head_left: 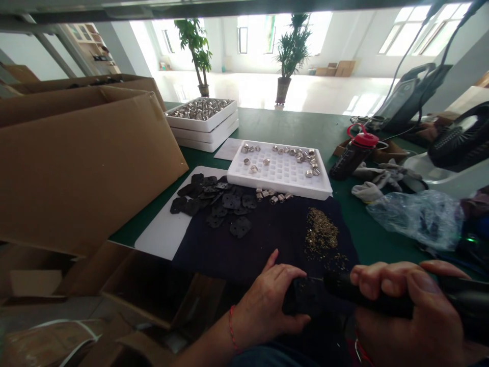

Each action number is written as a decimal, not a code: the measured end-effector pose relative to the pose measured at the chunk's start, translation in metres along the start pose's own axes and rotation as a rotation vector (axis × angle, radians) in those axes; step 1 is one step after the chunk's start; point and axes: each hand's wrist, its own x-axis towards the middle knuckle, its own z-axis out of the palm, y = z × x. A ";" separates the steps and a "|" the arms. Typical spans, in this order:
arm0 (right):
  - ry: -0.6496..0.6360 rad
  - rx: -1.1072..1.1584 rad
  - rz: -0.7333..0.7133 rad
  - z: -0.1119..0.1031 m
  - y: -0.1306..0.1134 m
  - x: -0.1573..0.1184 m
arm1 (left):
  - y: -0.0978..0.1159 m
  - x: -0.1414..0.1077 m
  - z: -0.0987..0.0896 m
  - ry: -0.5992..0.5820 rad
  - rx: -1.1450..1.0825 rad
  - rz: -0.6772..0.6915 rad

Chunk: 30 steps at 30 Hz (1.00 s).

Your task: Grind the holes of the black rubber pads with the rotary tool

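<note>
My left hand (273, 298) grips a black plate (301, 294) by its edge, low at the front of the dark cloth (267, 255). Wrapped round a black power screwdriver (367, 295) is my right hand (416, 300); the tool lies level, its thin bit reaching left to the plate. Behind my hands a pile of black plates (225, 201) lies on the cloth and a white sheet. Small brass screws (321, 232) are heaped on the cloth at the right. Several metal cylinders (273, 198) lie by the front edge of a white foam tray (282, 186), which holds more of them.
Stacked white trays (208, 135) full of metal parts stand behind. A large cardboard box (84, 168) fills the left side. At the right are a bottle with a red lid (353, 153), gloves (376, 178), a plastic bag (418, 214) and a black fan (462, 135).
</note>
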 end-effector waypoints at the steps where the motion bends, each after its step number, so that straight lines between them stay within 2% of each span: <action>1: 0.003 0.001 0.003 0.000 -0.001 0.000 | 0.000 0.000 0.000 0.001 -0.001 -0.002; 7: 0.017 -0.006 0.039 0.000 0.000 -0.003 | 0.000 0.000 0.000 0.006 -0.013 0.002; 20: -0.087 0.065 0.056 -0.005 0.011 -0.009 | -0.001 0.000 0.001 0.014 -0.040 -0.023; 30: -0.091 0.057 0.056 -0.005 0.013 -0.011 | -0.003 0.000 0.001 0.037 -0.041 -0.006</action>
